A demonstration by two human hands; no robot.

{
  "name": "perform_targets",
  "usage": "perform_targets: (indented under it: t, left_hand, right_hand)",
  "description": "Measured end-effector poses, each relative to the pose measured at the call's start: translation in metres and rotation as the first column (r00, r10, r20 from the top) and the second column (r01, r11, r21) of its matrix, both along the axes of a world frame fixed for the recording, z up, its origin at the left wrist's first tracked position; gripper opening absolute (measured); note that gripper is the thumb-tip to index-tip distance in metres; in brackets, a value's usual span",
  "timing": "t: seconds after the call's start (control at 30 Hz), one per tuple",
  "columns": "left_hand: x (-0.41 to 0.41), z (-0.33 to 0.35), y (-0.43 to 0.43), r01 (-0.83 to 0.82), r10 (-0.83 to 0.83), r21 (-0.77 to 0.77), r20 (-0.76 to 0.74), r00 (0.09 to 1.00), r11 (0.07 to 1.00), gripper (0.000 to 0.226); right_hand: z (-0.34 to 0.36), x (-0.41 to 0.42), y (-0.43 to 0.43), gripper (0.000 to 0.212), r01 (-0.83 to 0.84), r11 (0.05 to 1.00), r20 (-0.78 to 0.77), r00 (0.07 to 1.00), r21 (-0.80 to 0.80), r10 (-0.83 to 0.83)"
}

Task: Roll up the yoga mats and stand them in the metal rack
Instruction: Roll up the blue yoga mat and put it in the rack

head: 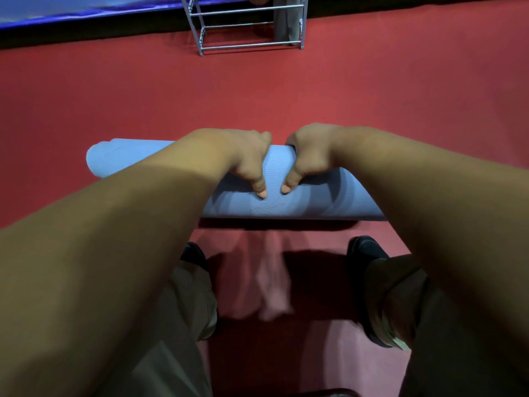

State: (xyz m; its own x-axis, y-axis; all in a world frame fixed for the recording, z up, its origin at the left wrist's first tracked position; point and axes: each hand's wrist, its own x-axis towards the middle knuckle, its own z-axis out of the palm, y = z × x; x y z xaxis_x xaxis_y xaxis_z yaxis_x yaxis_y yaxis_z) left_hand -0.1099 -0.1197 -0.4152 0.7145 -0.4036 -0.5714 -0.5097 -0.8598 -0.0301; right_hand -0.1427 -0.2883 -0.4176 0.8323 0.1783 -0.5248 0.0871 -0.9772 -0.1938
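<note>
A light blue yoga mat, rolled into a thick tube, lies crosswise in front of me above the red floor. My left hand grips the roll near its middle, fingers over the far side and thumb on the near side. Right beside it, my right hand grips the roll the same way. My forearms cover both ends' near parts; the roll's left end shows. The metal rack stands at the far edge of the floor, with a grey rolled mat upright in its right side.
Red carpet stretches between me and the rack. A blue mat or pad lies at the top left behind a black strip. My shoes and trouser legs are below the roll.
</note>
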Motion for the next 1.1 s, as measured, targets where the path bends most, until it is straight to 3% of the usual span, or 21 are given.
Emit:
perform_targets:
  t: [0.13,0.43,0.6,0.83,1.0,1.1]
  left_hand:
    - [-0.007,-0.002,-0.004,0.086,-0.087,0.013,0.099,0.991,0.996,0.117]
    - [-0.006,0.005,-0.003,0.048,-0.046,-0.029,0.069,0.997,0.998,0.093]
    - [-0.001,0.009,0.0,-0.005,0.006,-0.04,0.029,1.0,0.999,0.088]
    - [0.001,0.001,0.0,-0.047,0.045,-0.034,-0.034,0.998,0.998,0.087]
    - [-0.01,-0.002,-0.006,0.05,-0.052,0.038,0.048,0.998,0.998,0.122]
    - [-0.016,-0.006,-0.008,0.093,-0.097,0.034,0.128,0.987,0.995,0.118]
  right_hand:
    - [0.001,0.001,-0.003,0.069,0.036,0.998,0.013,0.999,0.044,-0.037]
    - [-0.006,0.001,-0.002,0.076,0.008,0.997,-0.088,0.996,0.077,-0.001]
    - [-0.006,0.0,0.0,0.129,-0.03,0.997,-0.045,0.999,-0.066,0.027]
    - [0.0,0.0,0.0,0.08,-0.045,0.998,-0.025,0.999,-0.032,0.044]
    - [-0.002,-0.001,-0.004,0.07,0.011,1.0,-0.011,1.0,0.006,-0.011]
    - [-0.002,0.001,-0.005,0.072,0.033,0.999,-0.023,0.999,0.015,-0.032]
